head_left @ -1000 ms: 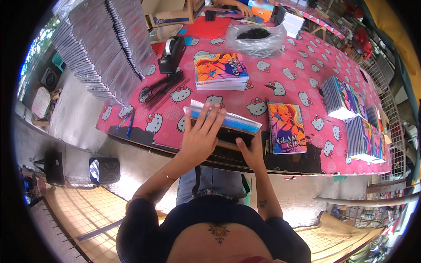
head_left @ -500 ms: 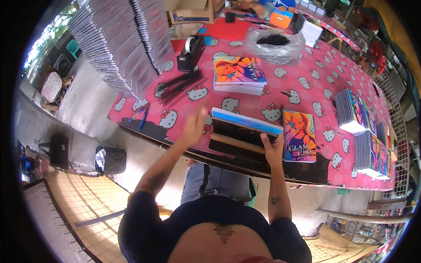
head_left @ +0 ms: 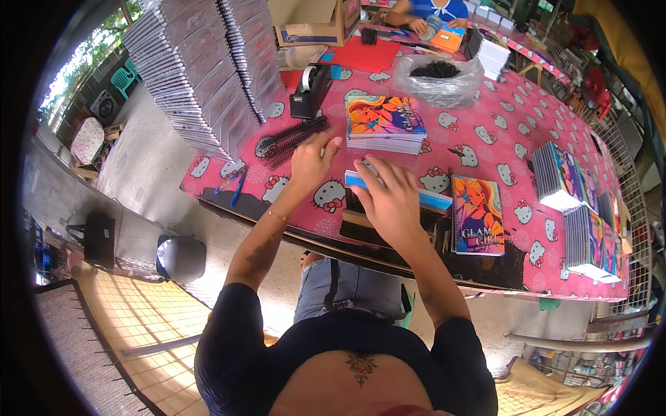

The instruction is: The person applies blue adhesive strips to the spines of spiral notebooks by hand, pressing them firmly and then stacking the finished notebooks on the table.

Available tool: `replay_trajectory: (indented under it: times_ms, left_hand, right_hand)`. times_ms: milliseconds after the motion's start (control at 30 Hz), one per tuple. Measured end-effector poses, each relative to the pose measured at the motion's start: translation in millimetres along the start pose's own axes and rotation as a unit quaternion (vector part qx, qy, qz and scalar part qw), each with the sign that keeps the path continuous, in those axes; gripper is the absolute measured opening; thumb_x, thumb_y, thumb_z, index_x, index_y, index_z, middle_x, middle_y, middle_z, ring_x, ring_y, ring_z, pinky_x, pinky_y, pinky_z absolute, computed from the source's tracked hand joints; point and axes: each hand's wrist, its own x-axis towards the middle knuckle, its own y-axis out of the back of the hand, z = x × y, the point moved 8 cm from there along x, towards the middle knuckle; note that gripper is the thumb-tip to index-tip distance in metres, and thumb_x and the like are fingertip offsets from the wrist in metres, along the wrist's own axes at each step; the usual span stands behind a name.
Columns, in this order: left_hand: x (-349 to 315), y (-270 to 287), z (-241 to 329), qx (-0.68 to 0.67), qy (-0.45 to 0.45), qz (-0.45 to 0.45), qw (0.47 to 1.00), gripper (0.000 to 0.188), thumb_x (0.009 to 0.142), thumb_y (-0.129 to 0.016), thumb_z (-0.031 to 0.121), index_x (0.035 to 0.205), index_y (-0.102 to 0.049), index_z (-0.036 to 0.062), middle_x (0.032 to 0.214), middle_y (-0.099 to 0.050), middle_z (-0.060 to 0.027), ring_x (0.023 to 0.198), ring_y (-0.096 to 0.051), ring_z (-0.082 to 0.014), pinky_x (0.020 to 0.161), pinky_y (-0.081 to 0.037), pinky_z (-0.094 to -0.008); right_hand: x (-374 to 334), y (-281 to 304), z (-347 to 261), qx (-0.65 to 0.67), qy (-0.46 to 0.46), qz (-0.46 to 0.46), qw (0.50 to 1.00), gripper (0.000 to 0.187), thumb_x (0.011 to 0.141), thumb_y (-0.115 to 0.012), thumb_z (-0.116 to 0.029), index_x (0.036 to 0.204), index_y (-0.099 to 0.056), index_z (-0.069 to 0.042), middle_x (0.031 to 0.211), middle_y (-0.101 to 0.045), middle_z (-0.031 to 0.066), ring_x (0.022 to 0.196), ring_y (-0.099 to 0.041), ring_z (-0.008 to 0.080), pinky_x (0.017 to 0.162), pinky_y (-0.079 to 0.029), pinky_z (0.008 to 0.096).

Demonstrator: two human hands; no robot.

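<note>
1. In the head view, the left hand (head_left: 312, 161) is above the tabletop (head_left: 494, 150), its fingers partly bent, just beside a loose bunch of black spiral coils (head_left: 286, 144). Whether it grips one of them I cannot tell.
2. The right hand (head_left: 393, 201) lies palm down over a blue-edged pad (head_left: 433, 200), fingers stretched across its upper edge and thumb on the near side; whether it pinches the pad I cannot tell.
3. The pad stands in a dark wooden holder (head_left: 359, 223) at the near edge of the tabletop, in front of the person's body.
4. A bright-covered spiral notebook (head_left: 477, 216) lies flat to the right of the holder, near the right hand.
5. Beyond the hands sits a stack of booklets (head_left: 385, 126), with a black tape dispenser (head_left: 311, 97) to its left and a clear plastic bag (head_left: 447, 96) holding black items farther back.
6. On the left rise tall stacks of wrapped notebooks (head_left: 198, 80), with pens (head_left: 237, 190) lying near their foot.
7. More spiral notebooks in piles (head_left: 559, 179) stand on the far right.
8. Toward the back are a red sheet (head_left: 371, 58), an open cardboard box (head_left: 326, 30) and another person (head_left: 449, 11), who is near an orange object (head_left: 446, 41).
</note>
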Motion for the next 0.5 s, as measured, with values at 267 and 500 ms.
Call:
replay_trajectory:
  times_ms: [267,500]
  left_hand:
    - [-49.6,48.7,69.5,-0.134,0.055,-0.017,0.989,0.018,0.09,-0.072,0.008,0.107,-0.074,0.001,0.086,-0.071,-0.0122,0.071,-0.066,-0.0195,0.06,-0.051,-0.029]
    - [-56.3,41.2,69.1,-0.108,0.023,0.021,0.994,0.018,0.088,-0.073,0.008,0.104,-0.074,0.0012,0.084,-0.07,-0.0121,0.07,-0.067,-0.0227,0.061,-0.054,-0.0319]
  right_hand:
    - [-2.8,-37.1,22.2,0.038,-0.061,-0.046,0.996,0.013,0.087,-0.069,-0.015,0.098,-0.067,-0.009,0.079,-0.065,0.0085,0.074,-0.067,0.029,0.065,-0.052,0.0408]
    - [-1.9,-37.4,25.3,0.049,-0.077,-0.042,0.995,0.01,0.089,-0.069,-0.017,0.095,-0.067,-0.009,0.077,-0.067,0.0081,0.07,-0.066,0.0295,0.063,-0.052,0.0415]
